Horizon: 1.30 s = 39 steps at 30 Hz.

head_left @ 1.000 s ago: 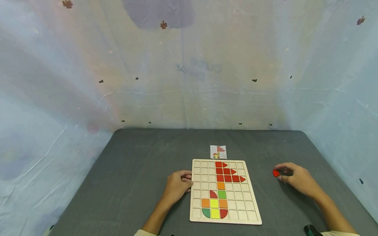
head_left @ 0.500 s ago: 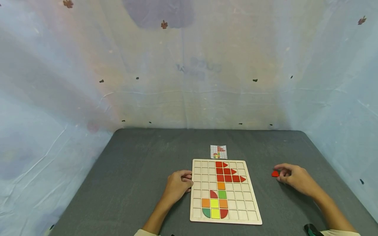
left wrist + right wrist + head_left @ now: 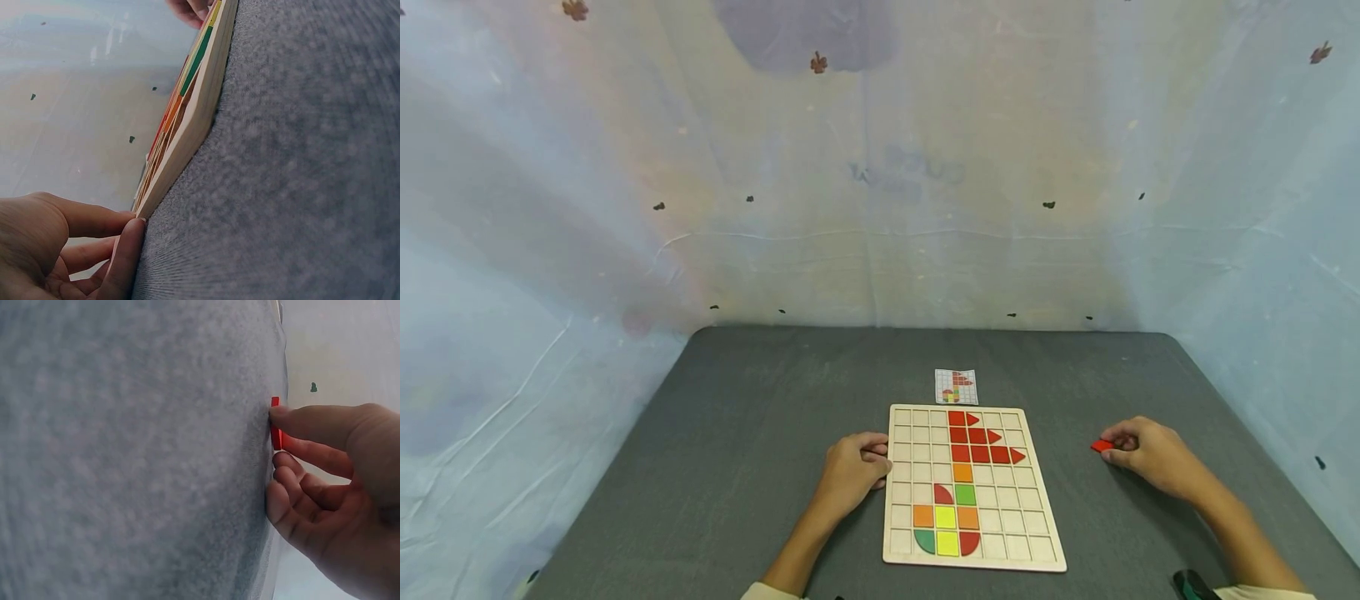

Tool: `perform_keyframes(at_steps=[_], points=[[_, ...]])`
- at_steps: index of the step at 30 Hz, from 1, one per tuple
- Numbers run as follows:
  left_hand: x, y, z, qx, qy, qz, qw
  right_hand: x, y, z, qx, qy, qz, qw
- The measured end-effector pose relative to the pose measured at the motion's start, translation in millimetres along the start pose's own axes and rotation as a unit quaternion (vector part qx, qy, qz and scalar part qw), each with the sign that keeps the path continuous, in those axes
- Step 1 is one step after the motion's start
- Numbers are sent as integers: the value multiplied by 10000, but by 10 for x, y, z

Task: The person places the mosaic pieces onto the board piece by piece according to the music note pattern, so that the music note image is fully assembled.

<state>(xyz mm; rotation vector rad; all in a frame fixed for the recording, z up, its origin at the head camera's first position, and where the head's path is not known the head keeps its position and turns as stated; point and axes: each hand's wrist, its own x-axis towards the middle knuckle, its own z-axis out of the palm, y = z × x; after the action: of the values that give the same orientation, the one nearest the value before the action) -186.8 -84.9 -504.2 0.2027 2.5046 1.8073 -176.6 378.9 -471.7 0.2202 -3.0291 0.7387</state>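
Observation:
At the left edge of a wooden grid board, my left hand grips the rim between thumb and index finger. In the left wrist view that pinch sits at the board's near end. Off to the right, my right hand pinches a small flat red tile low over the table. The right wrist view has this red tile edge-on, with the thumb against it and the other fingers curled beneath. Red squares and triangles fill upper cells; orange, green, yellow and red pieces fill lower ones.
A small printed card with a coloured grid pattern lies just beyond the board. The dark grey table ends at a pale patterned curtain. A black and green object shows by the right forearm.
The red tile has turned in my right fingers and now lies flatter and slightly lower. My left hand and the board stay where they were.

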Motion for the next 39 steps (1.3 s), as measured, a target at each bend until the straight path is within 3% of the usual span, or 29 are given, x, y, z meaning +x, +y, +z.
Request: perform_keyframes(at_steps=[10, 22, 39], points=[[-11, 8, 1, 76, 10, 64, 9999, -34, -90, 54, -100, 203, -172, 9996], [-10, 3, 2, 45, -7, 58, 10000, 17, -486, 177, 146, 433, -575, 9973], [-14, 18, 4, 24, 7, 9, 10000, 113, -1235, 422, 557, -122, -1230, 9908]])
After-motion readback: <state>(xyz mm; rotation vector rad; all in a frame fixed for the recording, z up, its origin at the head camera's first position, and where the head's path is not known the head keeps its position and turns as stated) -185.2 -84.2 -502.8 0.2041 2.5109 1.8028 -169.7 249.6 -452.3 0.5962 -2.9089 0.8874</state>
